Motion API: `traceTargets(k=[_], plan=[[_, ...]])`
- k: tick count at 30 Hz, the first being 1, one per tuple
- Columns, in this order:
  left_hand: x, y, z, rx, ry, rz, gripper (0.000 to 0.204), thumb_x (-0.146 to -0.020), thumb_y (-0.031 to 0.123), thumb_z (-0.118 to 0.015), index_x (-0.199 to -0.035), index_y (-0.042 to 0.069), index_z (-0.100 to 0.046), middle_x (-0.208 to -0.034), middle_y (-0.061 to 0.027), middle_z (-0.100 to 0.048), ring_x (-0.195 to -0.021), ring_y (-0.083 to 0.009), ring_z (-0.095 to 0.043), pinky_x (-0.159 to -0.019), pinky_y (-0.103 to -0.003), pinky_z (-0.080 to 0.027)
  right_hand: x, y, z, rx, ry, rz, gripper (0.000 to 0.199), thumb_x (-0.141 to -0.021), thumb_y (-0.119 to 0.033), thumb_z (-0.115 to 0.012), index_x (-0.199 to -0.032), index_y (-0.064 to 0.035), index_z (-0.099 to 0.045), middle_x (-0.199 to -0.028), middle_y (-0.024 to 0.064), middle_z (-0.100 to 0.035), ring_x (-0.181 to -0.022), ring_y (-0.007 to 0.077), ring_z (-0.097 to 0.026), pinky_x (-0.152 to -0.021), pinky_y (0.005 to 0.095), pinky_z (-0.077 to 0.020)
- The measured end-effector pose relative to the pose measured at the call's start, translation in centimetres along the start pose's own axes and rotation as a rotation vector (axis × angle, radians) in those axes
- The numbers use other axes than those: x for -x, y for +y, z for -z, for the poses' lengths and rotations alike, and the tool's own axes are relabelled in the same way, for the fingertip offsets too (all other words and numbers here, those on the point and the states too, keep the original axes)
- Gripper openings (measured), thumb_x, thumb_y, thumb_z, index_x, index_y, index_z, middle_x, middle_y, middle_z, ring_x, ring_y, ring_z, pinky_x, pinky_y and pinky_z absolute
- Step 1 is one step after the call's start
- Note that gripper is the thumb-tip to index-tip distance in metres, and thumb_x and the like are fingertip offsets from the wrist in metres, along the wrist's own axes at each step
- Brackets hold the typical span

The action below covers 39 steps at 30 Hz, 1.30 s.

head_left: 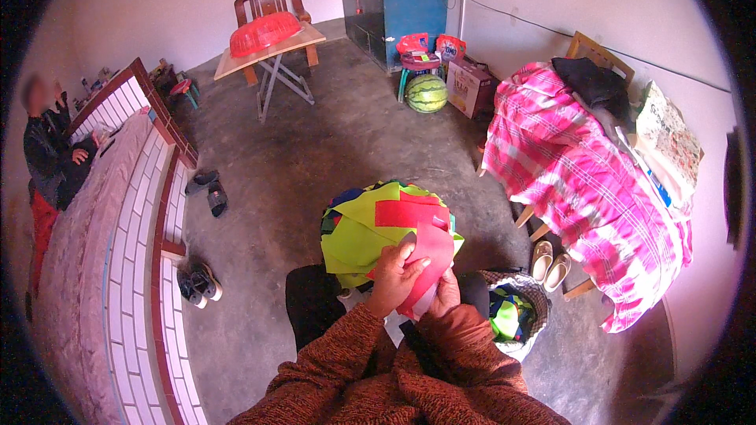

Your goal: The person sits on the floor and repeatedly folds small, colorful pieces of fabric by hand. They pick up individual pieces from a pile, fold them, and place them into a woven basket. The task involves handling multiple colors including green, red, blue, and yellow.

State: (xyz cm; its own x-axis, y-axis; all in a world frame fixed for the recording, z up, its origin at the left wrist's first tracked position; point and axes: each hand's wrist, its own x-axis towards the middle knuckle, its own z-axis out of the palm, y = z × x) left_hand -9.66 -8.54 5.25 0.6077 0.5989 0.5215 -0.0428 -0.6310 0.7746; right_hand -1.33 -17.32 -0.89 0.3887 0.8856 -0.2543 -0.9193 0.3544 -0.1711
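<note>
Both hands are closed on a red strip of cloth [435, 245] in front of my body. My left hand [387, 279] pinches its left edge, thumb on top. My right hand [446, 293] grips the lower right edge, its fingers partly hidden behind the cloth. Just beyond the hands is a round heap of yellow-green cloth pieces [354, 230], with blue and dark bits along its rim. Another red cloth piece [398, 212] lies on top of that heap. What supports the heap is hidden.
A checked bag [537, 323] of cloth scraps stands by my right knee, near pale shoes [542, 261]. At right is a pink plaid-covered seat [567, 165]. Ahead are a watermelon [427, 94] and folding table [307, 35]. A person [59, 142] is behind the brick-edged bed [94, 267].
</note>
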Motion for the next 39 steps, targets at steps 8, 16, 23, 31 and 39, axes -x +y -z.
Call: traceTargets(k=[8, 16, 23, 31, 39], plan=[[-0.6, 1.2, 0.6, 0.102, 0.002, 0.016, 0.014, -0.08, 0.009, -0.064, -0.089, 0.0, -0.059, -0.081, -0.0138, -0.062, -0.073, -0.0238, -0.06, -0.069, -0.034, -0.046, -0.5, -0.3, 1.1, 0.063, -0.007, -0.043, 0.044, -0.085, -0.03, -0.058, -0.12, -0.0049, -0.049, -0.116, 0.013, -0.057, -0.105, 0.0287, -0.056, -0.094, 0.0448, -0.0431], [-0.6, 0.4, 1.8, 0.543, 0.236, 0.353, 0.015, -0.086, 0.01, -0.056, -0.099, 0.003, -0.058, -0.091, -0.0013, -0.062, -0.08, -0.0124, -0.058, -0.074, -0.027, -0.047, 0.7, -2.1, -1.5, 0.21, 0.068, -0.021, 0.056, -0.085, -0.045, -0.055, -0.126, -0.007, -0.044, -0.116, 0.0145, -0.057, -0.1, 0.0324, -0.058, -0.087, 0.0459, -0.0468], [-2.2, -1.8, 8.2, 0.719, 0.626, 0.343, 0.027, -0.09, 0.018, -0.051, -0.113, 0.004, -0.052, -0.102, -0.0054, -0.058, -0.09, -0.0137, -0.056, -0.079, -0.031, -0.046, 0.7, -5.9, 0.9, 0.152, -0.043, 0.174, 0.045, -0.09, -0.034, -0.052, -0.126, -0.01, -0.042, -0.116, 0.0082, -0.055, -0.105, 0.0272, -0.055, -0.089, 0.045, -0.046], [-2.3, -3.1, 10.5, 0.887, 0.693, 0.33, 0.036, -0.091, 0.02, -0.05, -0.124, 0.006, -0.042, -0.116, -0.0101, -0.053, -0.104, -0.0237, -0.054, -0.089, -0.041, -0.045, 1.1, -8.0, 3.0, 0.122, 0.007, 0.241, 0.043, -0.09, -0.036, -0.052, -0.123, -0.01, -0.045, -0.117, 0.0105, -0.056, -0.103, 0.0297, -0.057, -0.087, 0.0469, -0.0478], [-2.8, -9.7, 4.7, 1.277, 0.69, 0.42, 0.037, -0.094, 0.023, -0.045, -0.127, 0.008, -0.039, -0.12, -0.0079, -0.049, -0.108, -0.022, -0.051, -0.09, -0.04, -0.044, 1.6, -6.8, -0.4, 0.276, -0.084, 0.305, 0.045, -0.091, -0.036, -0.049, -0.127, -0.0103, -0.044, -0.122, 0.0097, -0.053, -0.112, 0.0292, -0.051, -0.092, 0.0475, -0.044]])
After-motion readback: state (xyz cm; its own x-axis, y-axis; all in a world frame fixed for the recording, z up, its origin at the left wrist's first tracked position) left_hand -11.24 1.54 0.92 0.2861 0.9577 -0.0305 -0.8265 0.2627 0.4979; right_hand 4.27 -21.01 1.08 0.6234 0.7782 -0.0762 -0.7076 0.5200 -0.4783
